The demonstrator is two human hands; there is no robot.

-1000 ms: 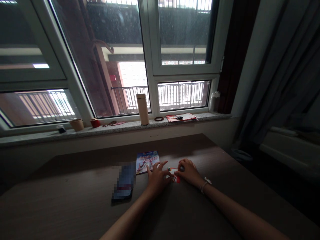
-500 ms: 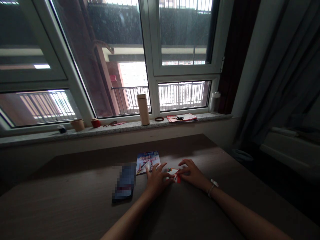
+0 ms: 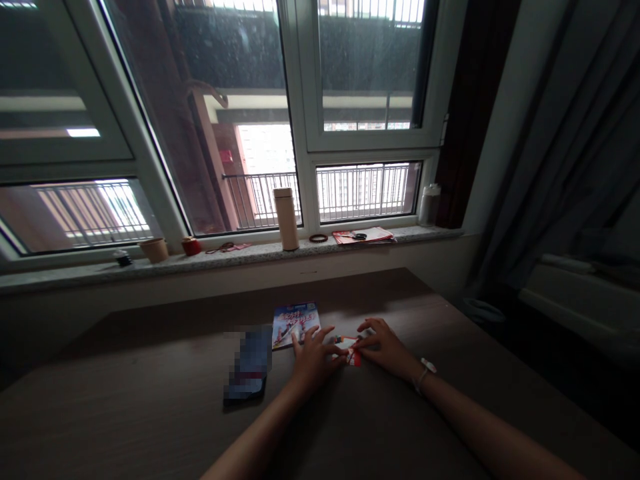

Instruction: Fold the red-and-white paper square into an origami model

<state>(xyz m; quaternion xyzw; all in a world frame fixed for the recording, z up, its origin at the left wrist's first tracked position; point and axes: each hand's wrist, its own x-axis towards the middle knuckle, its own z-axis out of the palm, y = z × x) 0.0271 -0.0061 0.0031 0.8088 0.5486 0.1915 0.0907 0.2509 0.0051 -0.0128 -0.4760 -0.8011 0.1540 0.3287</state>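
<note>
A small red-and-white paper (image 3: 355, 358) lay on the table (image 3: 150, 373) between left grip (image 3: 315, 360) and right grip (image 3: 385, 345), touching both.

Paper (image 3: 355, 360) partly hidden, phone (image 3: 250, 363) pixelated

Your own left hand (image 3: 315, 360) and right hand (image 3: 385, 348) are ungloved; your left forearm (image 3: 255, 427) and right forearm (image 3: 493, 423) are slim and bare to the frame's lower edge. At your right wrist you wear a thin, pale bracelet (image 3: 419, 383) bearing a small whitish ornament (image 3: 429, 365); material and fastening too small to tell.
</note>
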